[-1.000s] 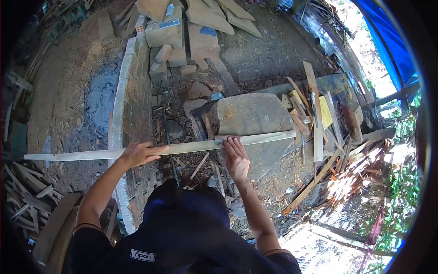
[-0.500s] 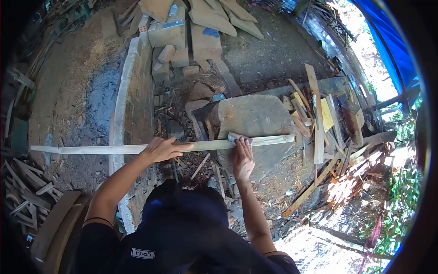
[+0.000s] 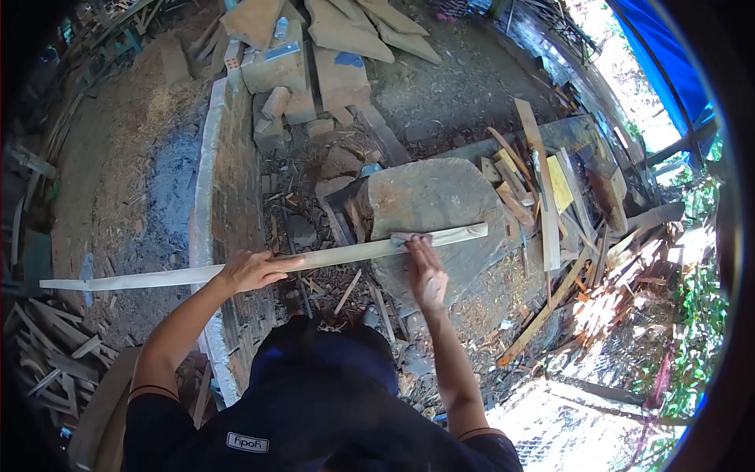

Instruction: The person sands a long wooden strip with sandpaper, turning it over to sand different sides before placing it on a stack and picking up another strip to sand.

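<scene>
A long, pale wooden strip (image 3: pixel 346 253) crosses in front of me from left to right, its right part lying on a large chopping block (image 3: pixel 432 193). My left hand (image 3: pixel 250 271) is closed around the strip left of the block, thumb and fingers along it. My right hand (image 3: pixel 427 279) presses a small, flat, brownish-grey pad (image 3: pixel 399 237) onto the strip over the block. The fingers hide much of the pad, and the hand is slightly blurred. The strip's far left end reaches past a low wall.
The low brick wall (image 3: pixel 206 173) runs front to back on my left. Stone blocks and slabs (image 3: pixel 271 71) are stacked ahead. Wood offcuts and boards (image 3: pixel 543 197) lie right of the chopping block, with more scrap wood (image 3: pixel 59 346) at lower left. Chips litter the ground.
The strip has tilted: its left end is nearer to me and its right end sits slightly farther left on the block. Both hands keep their hold. The view has shifted a little.
</scene>
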Tool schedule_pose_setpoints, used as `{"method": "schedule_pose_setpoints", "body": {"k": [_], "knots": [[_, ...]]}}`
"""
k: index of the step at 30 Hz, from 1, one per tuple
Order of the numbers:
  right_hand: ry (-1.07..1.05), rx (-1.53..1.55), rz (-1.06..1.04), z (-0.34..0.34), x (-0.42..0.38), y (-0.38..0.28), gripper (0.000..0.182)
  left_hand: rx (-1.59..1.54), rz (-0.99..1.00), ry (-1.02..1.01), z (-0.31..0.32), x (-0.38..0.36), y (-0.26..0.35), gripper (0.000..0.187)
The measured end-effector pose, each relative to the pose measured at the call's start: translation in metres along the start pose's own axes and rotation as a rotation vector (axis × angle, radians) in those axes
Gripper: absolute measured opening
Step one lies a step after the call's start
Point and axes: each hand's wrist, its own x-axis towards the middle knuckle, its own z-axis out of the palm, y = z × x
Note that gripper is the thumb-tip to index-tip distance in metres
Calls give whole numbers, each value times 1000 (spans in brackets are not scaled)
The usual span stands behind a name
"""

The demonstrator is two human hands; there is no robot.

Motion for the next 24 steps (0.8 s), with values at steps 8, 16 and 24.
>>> {"method": "schedule_pose_setpoints", "body": {"k": [8, 16, 24], "knots": [[277, -287, 239, -35, 32, 96, 24, -29, 26, -37, -8, -16, -6, 56], [103, -91, -61, -2, 15, 34, 25, -15, -21, -58, -6, -42, -23, 57], [218, -187, 103, 10, 19, 26, 26, 56, -24, -57, -1, -50, -26, 58]]}}
